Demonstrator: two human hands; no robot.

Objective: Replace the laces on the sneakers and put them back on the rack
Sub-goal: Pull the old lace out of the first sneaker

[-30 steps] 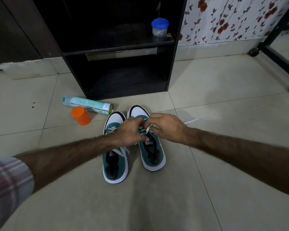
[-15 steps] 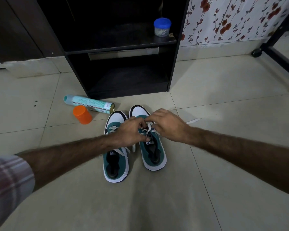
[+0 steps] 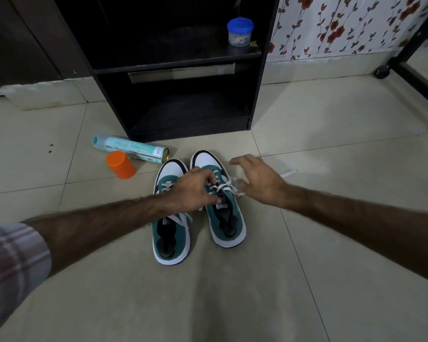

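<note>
Two green-and-white sneakers sit side by side on the tiled floor, toes toward a black rack. The left hand pinches the white lace over the right sneaker. The right hand hovers beside that shoe, fingers spread, gripping nothing. The left sneaker lies just beside it. A spray can and an orange cap lie nearby.

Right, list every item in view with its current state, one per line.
Right sneaker: upright on floor, partly laced.
Left sneaker: upright beside it, lace loose.
Left hand: pinching the right sneaker's lace.
Right hand: open, fingers spread.
Spray can: lying down, uncapped.
Orange cap: off, on floor.
Blue-lidded jar: closed, on shelf.
</note>
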